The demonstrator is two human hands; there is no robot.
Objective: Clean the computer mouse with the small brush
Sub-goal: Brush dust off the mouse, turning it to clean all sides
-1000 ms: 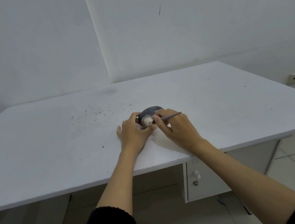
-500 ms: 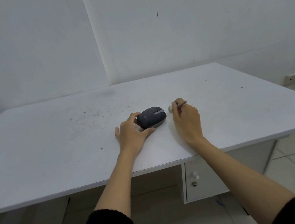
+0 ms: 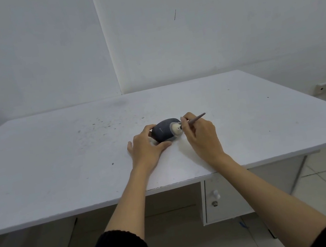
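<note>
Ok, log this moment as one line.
left hand: steadying mouse on table | right hand: holding brush | brush head on mouse's right end

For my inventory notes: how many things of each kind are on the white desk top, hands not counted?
Dark grey computer mouse: 1
Small brush with white bristles and thin grey handle: 1
Total: 2

White desk; bare walls

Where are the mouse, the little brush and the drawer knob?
mouse (image 3: pixel 163 132), head view, on its dark grey back.
brush (image 3: pixel 196 117), head view, on its thin handle.
drawer knob (image 3: pixel 215 194), head view, on the white knob's front.
</note>
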